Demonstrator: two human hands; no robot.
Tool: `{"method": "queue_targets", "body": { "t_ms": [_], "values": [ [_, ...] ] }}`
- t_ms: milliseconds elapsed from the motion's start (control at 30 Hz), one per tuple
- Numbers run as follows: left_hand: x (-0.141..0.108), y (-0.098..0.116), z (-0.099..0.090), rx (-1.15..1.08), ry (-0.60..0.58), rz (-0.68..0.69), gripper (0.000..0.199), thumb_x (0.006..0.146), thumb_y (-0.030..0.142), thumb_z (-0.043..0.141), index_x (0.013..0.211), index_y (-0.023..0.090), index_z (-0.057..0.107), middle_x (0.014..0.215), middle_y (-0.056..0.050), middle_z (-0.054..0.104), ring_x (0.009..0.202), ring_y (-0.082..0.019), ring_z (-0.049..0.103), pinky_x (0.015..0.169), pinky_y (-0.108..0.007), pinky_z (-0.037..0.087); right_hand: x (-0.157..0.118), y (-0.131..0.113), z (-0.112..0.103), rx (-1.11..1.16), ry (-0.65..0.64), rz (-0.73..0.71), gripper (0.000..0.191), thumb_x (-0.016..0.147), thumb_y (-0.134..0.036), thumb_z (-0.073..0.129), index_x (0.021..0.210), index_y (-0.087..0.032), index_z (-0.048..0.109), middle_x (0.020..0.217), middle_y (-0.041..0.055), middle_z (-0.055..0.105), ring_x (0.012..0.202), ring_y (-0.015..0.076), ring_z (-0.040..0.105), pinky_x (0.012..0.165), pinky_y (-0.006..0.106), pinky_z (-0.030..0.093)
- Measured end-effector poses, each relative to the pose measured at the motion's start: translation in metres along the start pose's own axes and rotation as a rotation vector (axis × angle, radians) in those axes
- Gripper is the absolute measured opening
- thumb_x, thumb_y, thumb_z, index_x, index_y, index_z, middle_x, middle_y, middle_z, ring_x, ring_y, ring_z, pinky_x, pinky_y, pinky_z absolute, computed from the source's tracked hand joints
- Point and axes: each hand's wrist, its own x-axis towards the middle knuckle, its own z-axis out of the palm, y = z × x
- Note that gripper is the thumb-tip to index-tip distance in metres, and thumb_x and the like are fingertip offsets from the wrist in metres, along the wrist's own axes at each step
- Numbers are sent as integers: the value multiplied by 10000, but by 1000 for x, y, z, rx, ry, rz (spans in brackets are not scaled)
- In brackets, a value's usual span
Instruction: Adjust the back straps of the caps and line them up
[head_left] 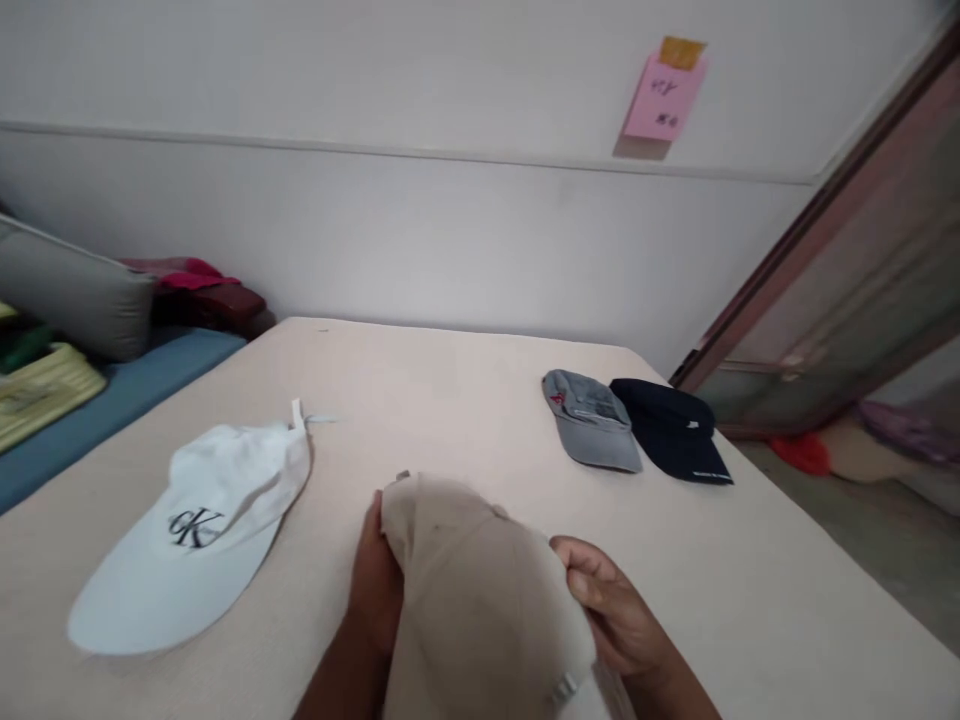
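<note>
At the left, beyond the left edge of the table, we see a pale yellow ribbed thing on a blue surface; we cannot tell whether it is a basket or something folded, nor whether the green thing lies in it or behind it.

Between our hands we hold a beige cap, low in the view over the nearer part of the table, midway between its left and right edges. Its crown is rounded, with seams meeting at a top button, a paler patch along the right side and a small shiny fitting low on the right; motion blurs it. Our left hand is half curled around its left side, fingertips hidden. Our right hand is nearly closed, pinching the right rim between thumb and fingers.

A white cap with black CK lettering lies toward the left edge. Near the far right corner, a grey cap sits touching a navy cap, both brims facing us.
</note>
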Motion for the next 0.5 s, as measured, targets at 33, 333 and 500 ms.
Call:
{"method": "queue_targets", "body": {
  "t_ms": [33, 333, 500],
  "values": [
    [-1, -2, 3, 4, -33, -51, 425, 846, 502, 487, 943, 135, 679, 760, -100, 706, 822, -283, 673, 689, -372, 528, -5, 2, -6, 20, -23, 4, 321, 642, -413, 749, 659, -168, 543, 581, -19, 490, 507, 94, 433, 503, 217, 342],
    [11, -27, 16, 105, 112, -81, 192, 740, 82, 510, 817, 72, 684, 675, -109, 698, 727, -278, 691, 683, -368, 550, -40, 14, -43, 55, -243, 144, 257, 576, -292, 806, 661, -129, 627, 558, -26, 522, 513, 80, 479, 503, 188, 368],
    [3, -44, 14, 92, 176, -105, 426, 544, -42, 438, 854, 96, 695, 595, -68, 667, 670, -284, 686, 606, -367, 552, -46, 19, -46, -12, -480, 251, 280, 630, -332, 767, 740, -90, 679, 595, 17, 603, 478, 82, 525, 470, 185, 396]
  ]
}}
